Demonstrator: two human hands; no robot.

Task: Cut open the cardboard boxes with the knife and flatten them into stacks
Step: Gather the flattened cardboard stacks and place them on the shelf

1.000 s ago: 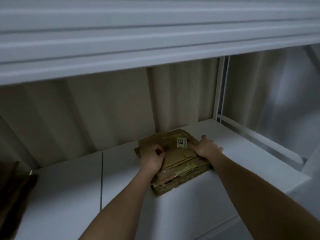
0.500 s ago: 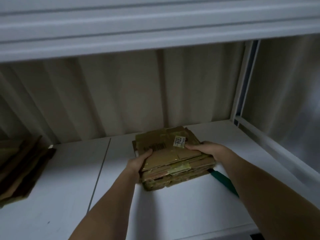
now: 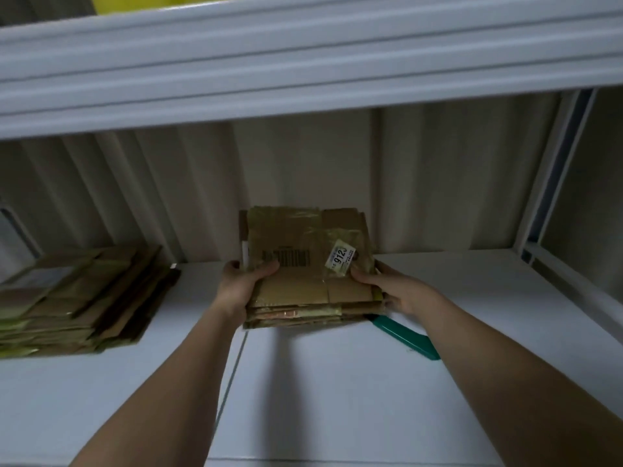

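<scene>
Bundle (image 3: 310,264) held at shelf (image 3: 337,382) centre, left hand (image 3: 239,288) and right hand (image 3: 397,293) either side; stack (image 3: 77,298) far left; knife (image 3: 404,337) near right, under bundle's corner.

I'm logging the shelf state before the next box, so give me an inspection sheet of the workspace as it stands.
Surface: white shelf, with a seam running front to back below the held bundle.
Job's things: bundle of flattened boxes held up at both sides; larger stack of flattened cardboard lying at the left; green-handled tool, probably the knife, on the shelf under the right forearm, blade not visible.
Clutter: nothing seen.
Grippers: left hand grips the bundle's left edge; right hand grips its right edge.
Cables: nothing seen.
Surroundings: upper shelf overhead, ribbed back wall, white upright post at right.
</scene>
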